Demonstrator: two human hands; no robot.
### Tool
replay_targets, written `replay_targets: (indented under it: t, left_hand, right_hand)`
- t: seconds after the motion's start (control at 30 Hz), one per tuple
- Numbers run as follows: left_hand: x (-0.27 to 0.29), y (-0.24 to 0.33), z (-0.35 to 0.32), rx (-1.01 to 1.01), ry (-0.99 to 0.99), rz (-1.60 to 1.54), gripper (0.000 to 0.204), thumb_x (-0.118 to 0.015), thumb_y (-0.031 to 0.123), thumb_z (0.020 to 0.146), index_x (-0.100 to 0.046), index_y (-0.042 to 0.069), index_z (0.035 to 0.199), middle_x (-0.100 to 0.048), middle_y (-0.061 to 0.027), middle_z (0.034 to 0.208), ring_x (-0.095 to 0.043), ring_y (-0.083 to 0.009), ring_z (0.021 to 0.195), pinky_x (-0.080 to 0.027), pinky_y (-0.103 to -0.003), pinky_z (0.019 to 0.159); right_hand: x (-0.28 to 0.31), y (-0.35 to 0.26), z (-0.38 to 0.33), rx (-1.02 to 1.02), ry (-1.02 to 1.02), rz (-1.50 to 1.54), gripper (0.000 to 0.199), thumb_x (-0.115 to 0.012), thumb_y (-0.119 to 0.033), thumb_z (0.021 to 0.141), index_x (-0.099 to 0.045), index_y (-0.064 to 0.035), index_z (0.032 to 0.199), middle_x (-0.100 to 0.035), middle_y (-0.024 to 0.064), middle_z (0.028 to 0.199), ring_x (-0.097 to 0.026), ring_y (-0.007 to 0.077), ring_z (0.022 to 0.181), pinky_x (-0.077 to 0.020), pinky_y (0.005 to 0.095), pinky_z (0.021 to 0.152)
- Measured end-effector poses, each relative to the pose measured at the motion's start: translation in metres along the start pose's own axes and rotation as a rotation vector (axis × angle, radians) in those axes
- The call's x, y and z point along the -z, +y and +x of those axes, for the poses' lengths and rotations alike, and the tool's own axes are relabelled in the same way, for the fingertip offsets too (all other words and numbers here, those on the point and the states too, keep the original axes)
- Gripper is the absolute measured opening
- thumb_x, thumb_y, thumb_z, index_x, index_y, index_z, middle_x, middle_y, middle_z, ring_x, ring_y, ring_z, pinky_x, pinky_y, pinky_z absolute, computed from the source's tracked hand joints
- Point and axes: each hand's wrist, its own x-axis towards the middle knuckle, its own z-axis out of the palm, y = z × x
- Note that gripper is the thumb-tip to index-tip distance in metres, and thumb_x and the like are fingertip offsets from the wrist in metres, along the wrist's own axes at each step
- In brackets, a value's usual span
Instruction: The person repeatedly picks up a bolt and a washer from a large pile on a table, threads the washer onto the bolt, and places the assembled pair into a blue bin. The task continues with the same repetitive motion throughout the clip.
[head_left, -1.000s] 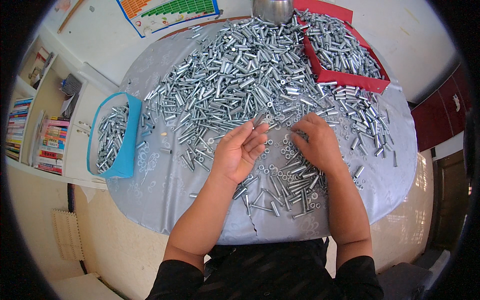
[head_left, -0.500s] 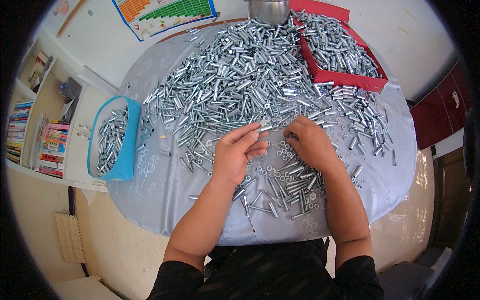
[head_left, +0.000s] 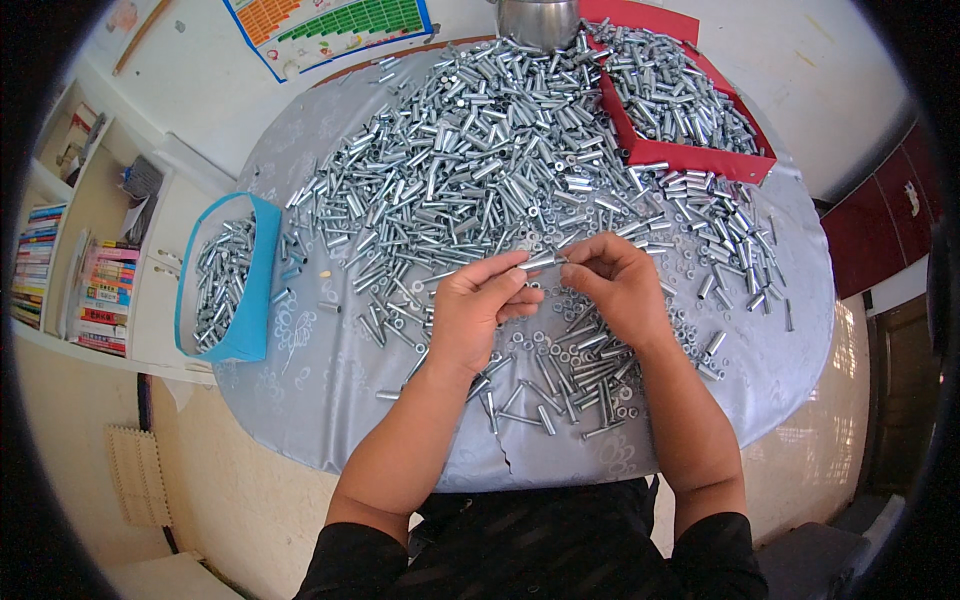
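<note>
Over the middle of the table my left hand (head_left: 472, 310) is closed, with a shiny metal sleeve (head_left: 540, 262) between thumb and forefinger, pointing right. My right hand (head_left: 622, 292) pinches at the sleeve's right end. Whatever small piece its fingertips hold is hidden. Beneath and between the hands lie loose nuts and washers (head_left: 545, 343). Bolts (head_left: 603, 400) are heaped nearer to me, partly below my right wrist. A large mound of silvery sleeves and bolts (head_left: 470, 150) spreads beyond both hands.
A blue fabric bin (head_left: 262, 290) of metal pieces stands at the table's left edge. At the far right is a red box (head_left: 700, 165) heaped with similar pieces, beside a metal pot (head_left: 538, 22). A grey patterned cloth (head_left: 300, 420) covers the round table.
My right hand has come up and left from the small parts to the end of the sleeve, its fingertips now pinched there. My left hand has barely moved and keeps the sleeve.
</note>
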Motion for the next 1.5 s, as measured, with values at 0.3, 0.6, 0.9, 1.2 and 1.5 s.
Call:
replay_targets:
  t: [0.3,0.6,0.9,1.2,1.5]
  left_hand:
    - [-0.001,0.0,-0.002,-0.019,0.003,0.012,0.027,-0.058,0.004,0.092,-0.061,-0.005,0.117,-0.069,-0.0158,0.098,-0.07,-0.0184,0.077,-0.059,-0.027,0.066]
    - [-0.006,0.006,-0.007,-0.022,-0.06,0.143,0.028,-0.058,0.006,0.092,-0.06,-0.006,0.118,-0.069,-0.0161,0.099,-0.07,-0.0187,0.077,-0.059,-0.027,0.066]
    - [0.004,0.021,-0.006,-0.076,-0.026,-0.102,0.031,-0.058,0.006,0.092,-0.056,-0.007,0.12,-0.067,-0.0197,0.106,-0.07,-0.0185,0.079,-0.059,-0.027,0.068]
    - [-0.011,0.053,-0.027,-0.113,-0.037,-0.151,0.031,-0.058,0.004,0.091,-0.056,-0.006,0.12,-0.066,-0.0202,0.108,-0.07,-0.0191,0.083,-0.058,-0.027,0.071]
    - [0.014,0.043,-0.019,-0.142,0.005,0.065,0.027,-0.058,0.004,0.091,-0.06,-0.005,0.117,-0.068,-0.0157,0.103,-0.069,-0.0177,0.08,-0.058,-0.028,0.069]
  right_hand:
    - [0.005,-0.006,-0.002,-0.066,-0.066,0.066,0.009,-0.068,-0.002,0.085,-0.063,0.0018,0.091,-0.066,0.0032,0.084,-0.061,0.0098,0.076,-0.0498,0.0238,0.069]
    - [0.007,-0.005,-0.003,-0.07,-0.111,0.102,0.015,-0.069,-0.006,0.085,-0.067,0.0024,0.097,-0.067,0.0042,0.084,-0.062,0.011,0.075,-0.0509,0.0238,0.068]
    - [0.006,0.009,0.0,0.495,-0.157,-0.76,0.012,-0.072,-0.012,0.074,-0.071,-0.0052,0.084,-0.065,0.0117,0.082,-0.062,0.0287,0.08,-0.0489,0.038,0.074]
    - [-0.007,0.006,-0.003,0.428,-0.174,-0.95,0.013,-0.072,-0.016,0.072,-0.072,-0.007,0.082,-0.064,0.0132,0.083,-0.062,0.0323,0.085,-0.0488,0.0412,0.078]
    - [-0.016,0.007,-0.002,0.374,-0.14,-0.946,0.008,-0.067,-0.011,0.073,-0.068,-0.0058,0.08,-0.063,0.0152,0.082,-0.062,0.0344,0.083,-0.0496,0.0428,0.076]
